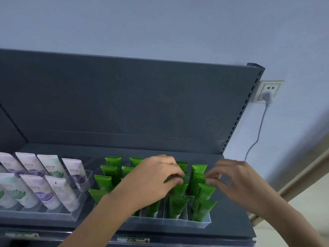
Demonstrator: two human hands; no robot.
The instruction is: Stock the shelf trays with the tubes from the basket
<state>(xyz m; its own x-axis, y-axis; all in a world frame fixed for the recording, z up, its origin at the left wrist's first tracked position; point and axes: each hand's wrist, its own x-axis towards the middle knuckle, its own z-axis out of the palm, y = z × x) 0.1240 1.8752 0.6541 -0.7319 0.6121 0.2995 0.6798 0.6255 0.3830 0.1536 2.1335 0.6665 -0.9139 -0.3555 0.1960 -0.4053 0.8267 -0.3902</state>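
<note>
Blue wall (pixel 160 24) behind, a white socket (pixel 270 88) with a grey plug (pixel 268 96) in it, its cable (pixel 258 136) trailing down beside the dark grey shelf (pixel 231 220). On the shelf, two clear trays side by side. The left tray (pixel 53 215) carries white tubes (pixel 58 191) with purple and green prints, leaning back in rows. The right tray (pixel 195 223) is packed with green tubes (pixel 108 180), standing cap-down in its divided lanes.

Both hands are over the green ones. The left hand (pixel 154 177) reaches in from the front, fingers (pixel 175 172) curled tight with thumb and fingertips meeting on the crimped top of one middle green tube (pixel 179 188), a clear pinch. The right hand (pixel 236 179) sits at the tray's right side, fingers (pixel 213 174) bent and nearly closed, tips right at the edge of the far-lane tube (pixel 197 175). Touching, or just beside? I can't tell from here whether it grips.
</note>
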